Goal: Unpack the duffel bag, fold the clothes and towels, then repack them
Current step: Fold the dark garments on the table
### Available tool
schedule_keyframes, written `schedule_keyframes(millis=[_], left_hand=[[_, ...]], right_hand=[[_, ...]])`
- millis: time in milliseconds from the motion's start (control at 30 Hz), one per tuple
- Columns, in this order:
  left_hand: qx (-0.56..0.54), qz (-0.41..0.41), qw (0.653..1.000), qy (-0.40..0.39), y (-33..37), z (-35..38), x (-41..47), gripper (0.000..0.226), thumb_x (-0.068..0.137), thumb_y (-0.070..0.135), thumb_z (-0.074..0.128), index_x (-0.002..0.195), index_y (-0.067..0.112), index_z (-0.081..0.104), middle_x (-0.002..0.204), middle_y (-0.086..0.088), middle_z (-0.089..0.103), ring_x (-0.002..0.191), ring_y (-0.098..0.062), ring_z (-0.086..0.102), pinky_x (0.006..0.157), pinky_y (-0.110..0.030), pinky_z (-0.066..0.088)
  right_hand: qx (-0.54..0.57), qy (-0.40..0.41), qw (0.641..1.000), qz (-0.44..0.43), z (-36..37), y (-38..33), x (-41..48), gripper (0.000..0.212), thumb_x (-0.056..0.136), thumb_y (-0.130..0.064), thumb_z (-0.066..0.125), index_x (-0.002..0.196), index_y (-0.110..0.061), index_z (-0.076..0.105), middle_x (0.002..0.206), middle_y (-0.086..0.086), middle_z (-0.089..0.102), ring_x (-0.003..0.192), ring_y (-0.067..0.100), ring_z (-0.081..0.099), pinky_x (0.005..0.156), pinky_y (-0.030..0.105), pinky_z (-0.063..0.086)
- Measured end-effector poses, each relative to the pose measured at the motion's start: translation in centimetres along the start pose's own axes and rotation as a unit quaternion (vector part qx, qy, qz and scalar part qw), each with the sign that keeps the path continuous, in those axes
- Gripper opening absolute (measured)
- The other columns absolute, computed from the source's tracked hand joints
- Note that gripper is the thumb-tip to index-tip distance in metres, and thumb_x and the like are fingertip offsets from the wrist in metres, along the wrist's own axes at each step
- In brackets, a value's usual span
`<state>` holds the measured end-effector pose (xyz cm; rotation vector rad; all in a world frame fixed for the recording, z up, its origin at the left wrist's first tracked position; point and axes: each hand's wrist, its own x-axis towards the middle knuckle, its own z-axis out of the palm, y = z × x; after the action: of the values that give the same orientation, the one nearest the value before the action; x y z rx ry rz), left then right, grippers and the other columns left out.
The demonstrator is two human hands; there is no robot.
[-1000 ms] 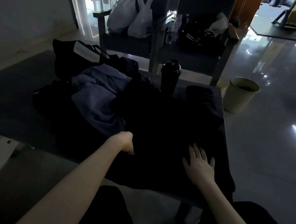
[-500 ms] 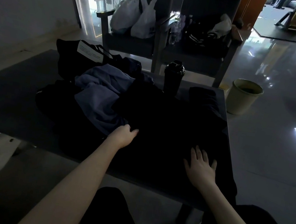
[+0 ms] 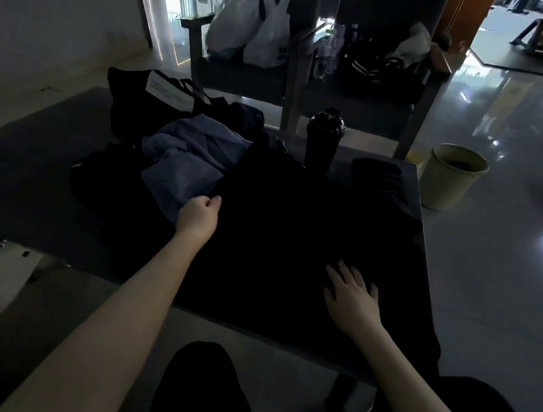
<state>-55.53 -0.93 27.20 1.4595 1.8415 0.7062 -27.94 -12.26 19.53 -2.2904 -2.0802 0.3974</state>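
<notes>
1. The black cloth garment [image 3: 293, 236] lies spread flat on the dark grey table [image 3: 342, 168], straight ahead of us. Its long axis seems to run from the near edge to the far one, and its near right part hangs over the table's front.
2. Our right hand [image 3: 351, 296] rests on the garment's near right part, fingers straight and spread. It presses the cloth down and holds nothing.
3. Our left hand [image 3: 198, 215] sits at the garment's left edge with its fingers curled. In this dark we cannot tell whether they pinch the cloth.
4. The garment's body lies to the right of the left hand, between our two hands. The left hand is the nearer to that edge, so we judge a fold would carry the edge rightward while the right hand anchors.
5. A crumpled blue-grey soft cloth [image 3: 190, 157] lies just left of the left hand, against the garment's edge.
6. Behind it, at the far left, stands the black duffel bag with a white label [image 3: 137, 112]. Its mouth is in shadow, so we cannot tell what it holds.
7. Farther out:
   - A black shaker bottle [image 3: 323, 140] stands upright beyond the garment.
   - A folded dark cloth [image 3: 381, 175] lies at the table's far right.
   - A beige round bin [image 3: 451, 181] stands on the floor past that corner, and we cannot make out what is in it.
</notes>
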Motion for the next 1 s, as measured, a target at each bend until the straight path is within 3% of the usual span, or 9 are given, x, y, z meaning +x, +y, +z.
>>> schedule_keyframes(millis=[133,233,367,467,567,667,833,933,1000], left_hand=[[-0.098,0.003,0.995,0.019,-0.1,-0.4,0.0,0.015,0.097,0.015,0.050,0.107,0.007,0.058,0.101,-0.006,0.058,0.092,-0.020,0.052,0.077,-0.027,0.039],[-0.130,0.044,0.990,-0.017,-0.1,-0.2,-0.8,0.038,0.093,0.002,0.054,0.130,0.010,0.050,0.116,0.000,0.051,0.105,-0.013,0.050,0.086,-0.022,0.040],[-0.199,0.073,0.976,-0.058,-0.3,-0.4,-1.5,0.050,0.088,-0.006,0.057,0.133,0.016,0.050,0.115,-0.002,0.057,0.097,-0.008,0.056,0.074,-0.012,0.045],[-0.226,0.093,0.968,-0.061,-0.3,-0.9,-1.8,0.050,0.087,-0.004,0.059,0.131,0.018,0.052,0.114,-0.003,0.060,0.101,-0.010,0.059,0.084,-0.018,0.047],[-0.213,0.105,0.970,-0.043,-0.4,-1.5,-1.6,0.046,0.087,0.000,0.061,0.128,0.019,0.055,0.115,-0.004,0.062,0.106,-0.015,0.060,0.091,-0.025,0.048],[-0.177,0.009,0.983,-0.056,-0.7,-1.9,-0.4,0.041,0.092,0.017,0.059,0.131,0.008,0.050,0.115,-0.006,0.059,0.108,-0.021,0.057,0.094,-0.030,0.045],[-0.216,-0.180,0.951,-0.129,-0.5,-2.2,0.6,0.050,0.097,0.038,0.048,0.133,0.003,0.049,0.130,-0.013,0.057,0.126,-0.028,0.050,0.105,-0.035,0.040],[-0.276,-0.197,0.922,-0.186,-0.4,-2.5,0.4,0.046,0.091,0.035,0.060,0.124,0.003,0.059,0.104,-0.010,0.067,0.103,-0.026,0.061,0.087,-0.032,0.048],[-0.291,-0.142,0.935,-0.142,-0.7,-2.1,0.7,0.040,0.087,0.022,0.066,0.125,0.008,0.059,0.109,-0.012,0.066,0.099,-0.027,0.063,0.085,-0.034,0.051]], right_hand=[[-0.027,0.006,1.000,0.000,-1.5,-1.2,0.5,0.049,0.094,-0.034,0.043,0.141,-0.022,0.036,0.153,0.004,0.026,0.141,0.023,0.022,0.112,0.052,0.016],[0.059,0.097,0.993,-0.042,-3.1,-3.7,1.8,0.045,0.091,-0.027,0.049,0.135,-0.017,0.046,0.143,0.003,0.041,0.130,0.024,0.039,0.106,0.042,0.031],[0.280,0.096,0.950,-0.102,-5.6,-8.2,4.5,0.047,0.092,-0.025,0.055,0.137,-0.014,0.046,0.139,0.001,0.045,0.123,0.020,0.049,0.103,0.030,0.038],[0.293,0.042,0.945,-0.139,-6.8,-11.5,6.6,0.052,0.092,-0.026,0.055,0.142,-0.016,0.041,0.143,0.003,0.044,0.127,0.018,0.045,0.106,0.026,0.033],[0.305,-0.012,0.938,-0.164,-7.1,-13.7,8.1,0.040,0.090,-0.021,0.059,0.129,-0.013,0.056,0.125,0.010,0.060,0.101,0.014,0.057,0.092,0.023,0.043],[0.295,0.071,0.936,-0.177,-6.8,-14.7,8.6,0.016,0.084,-0.012,0.063,0.096,-0.007,0.072,0.094,0.010,0.071,0.084,0.017,0.063,0.074,0.023,0.044],[0.333,0.140,0.915,-0.179,-5.3,-14.7,8.4,0.010,0.080,-0.005,0.065,0.084,-0.004,0.074,0.082,0.008,0.071,0.080,0.019,0.065,0.073,0.022,0.046],[0.333,0.157,0.911,-0.187,-4.5,-14.4,8.2,0.009,0.079,-0.004,0.065,0.084,-0.003,0.073,0.084,0.009,0.070,0.081,0.020,0.064,0.073,0.020,0.043],[0.340,0.162,0.907,-0.187,-4.2,-14.3,8.0,0.010,0.079,-0.005,0.066,0.086,-0.002,0.073,0.086,0.010,0.070,0.083,0.022,0.065,0.075,0.021,0.044]])
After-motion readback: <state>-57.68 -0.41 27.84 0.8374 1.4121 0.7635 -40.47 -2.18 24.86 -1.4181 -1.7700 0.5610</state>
